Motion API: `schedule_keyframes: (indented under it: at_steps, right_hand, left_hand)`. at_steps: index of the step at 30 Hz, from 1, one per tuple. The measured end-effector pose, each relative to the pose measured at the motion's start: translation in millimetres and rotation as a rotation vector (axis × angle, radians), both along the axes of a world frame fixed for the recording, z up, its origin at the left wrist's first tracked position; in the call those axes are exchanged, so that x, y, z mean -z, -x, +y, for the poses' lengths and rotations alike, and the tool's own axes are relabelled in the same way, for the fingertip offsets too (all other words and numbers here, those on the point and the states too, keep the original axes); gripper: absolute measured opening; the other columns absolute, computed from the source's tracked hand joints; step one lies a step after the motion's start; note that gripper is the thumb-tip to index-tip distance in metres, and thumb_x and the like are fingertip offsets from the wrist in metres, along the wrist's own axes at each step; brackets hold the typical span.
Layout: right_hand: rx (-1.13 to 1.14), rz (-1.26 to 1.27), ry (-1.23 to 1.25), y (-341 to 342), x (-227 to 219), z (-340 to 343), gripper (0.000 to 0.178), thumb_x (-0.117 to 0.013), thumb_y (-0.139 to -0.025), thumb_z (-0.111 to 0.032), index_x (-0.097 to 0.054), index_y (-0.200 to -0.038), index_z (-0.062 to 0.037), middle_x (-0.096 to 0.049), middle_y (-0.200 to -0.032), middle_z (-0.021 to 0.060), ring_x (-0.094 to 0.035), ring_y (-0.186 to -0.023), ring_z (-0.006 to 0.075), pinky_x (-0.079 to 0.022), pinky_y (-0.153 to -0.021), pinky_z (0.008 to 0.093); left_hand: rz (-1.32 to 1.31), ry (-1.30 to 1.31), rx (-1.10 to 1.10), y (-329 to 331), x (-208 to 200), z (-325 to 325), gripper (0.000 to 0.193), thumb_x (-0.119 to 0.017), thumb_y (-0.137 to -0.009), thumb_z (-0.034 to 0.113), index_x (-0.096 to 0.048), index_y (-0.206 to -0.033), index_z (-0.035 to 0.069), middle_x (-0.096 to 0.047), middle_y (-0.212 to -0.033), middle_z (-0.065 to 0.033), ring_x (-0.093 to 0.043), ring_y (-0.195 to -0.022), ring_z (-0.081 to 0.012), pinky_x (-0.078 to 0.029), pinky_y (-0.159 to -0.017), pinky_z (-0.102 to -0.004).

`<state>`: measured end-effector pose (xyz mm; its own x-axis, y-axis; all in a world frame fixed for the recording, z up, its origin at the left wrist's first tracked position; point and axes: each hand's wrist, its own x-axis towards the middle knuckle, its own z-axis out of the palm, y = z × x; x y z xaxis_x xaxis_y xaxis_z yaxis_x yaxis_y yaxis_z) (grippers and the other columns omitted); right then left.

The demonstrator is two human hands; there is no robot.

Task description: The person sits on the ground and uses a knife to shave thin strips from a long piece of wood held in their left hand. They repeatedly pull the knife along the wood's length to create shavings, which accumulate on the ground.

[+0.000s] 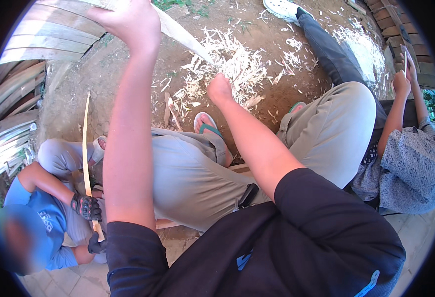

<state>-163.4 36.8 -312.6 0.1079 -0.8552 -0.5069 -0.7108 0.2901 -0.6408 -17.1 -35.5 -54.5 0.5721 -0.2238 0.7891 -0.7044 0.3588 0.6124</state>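
My left hand (130,24) reaches to the top edge of the view, closed around a long pale strip of wood or bamboo (182,35). Some of its fingers are cut off by the edge. The strip slants down to the right and tapers toward a heap of pale shavings (232,62). Just below its low end, my right hand (220,89) is closed in a fist over the near side of the heap. Whatever that fist holds is hidden from this angle.
At left, a co-worker in dark gloves (86,207) holds a long thin curved strip (85,143). Another person at right holds a phone (404,60); a leg in dark trousers (321,44) stretches across the dirt ground. Slats (54,29) line the upper left. My sandalled foot (207,123) is below the shavings.
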Motion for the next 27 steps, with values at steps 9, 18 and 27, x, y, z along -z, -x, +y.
schedule_keyframes:
  at_steps: [9,18,27]
  right_hand:
    - [-0.005,-0.057,0.119,25.4,10.3,28.6,0.025,-0.053,-0.100,-0.015,-0.060,-0.113,0.0044,-0.069,-0.100,0.0347,-0.068,-0.100,0.0512,-0.054,-0.091,0.0549]
    - [-0.049,0.034,0.085,14.3,12.7,7.8,0.025,-0.056,-0.092,-0.007,-0.064,-0.112,0.0062,-0.071,-0.105,0.0317,-0.070,-0.106,0.0452,-0.055,-0.093,0.0513]
    - [-0.130,0.093,0.001,11.5,-20.6,-28.4,0.023,-0.063,-0.088,-0.005,-0.071,-0.105,0.0080,-0.070,-0.111,0.0332,-0.070,-0.109,0.0428,-0.058,-0.092,0.0466]
  left_hand:
    - [-0.045,0.121,0.078,4.2,-4.8,1.8,0.077,-0.070,-0.093,0.003,-0.027,-0.156,-0.006,-0.042,-0.155,-0.0225,-0.044,-0.141,-0.0304,-0.034,-0.116,-0.0403]
    - [0.227,-0.036,-0.032,-8.9,3.2,1.3,0.067,-0.076,-0.092,0.013,-0.040,-0.145,-0.007,-0.054,-0.132,-0.0195,-0.056,-0.115,-0.0277,-0.045,-0.100,-0.0408]
    - [0.068,0.091,-0.038,-9.4,7.8,-3.1,0.067,-0.075,-0.092,0.011,-0.040,-0.145,-0.008,-0.053,-0.136,-0.0213,-0.052,-0.125,-0.0299,-0.042,-0.106,-0.0411]
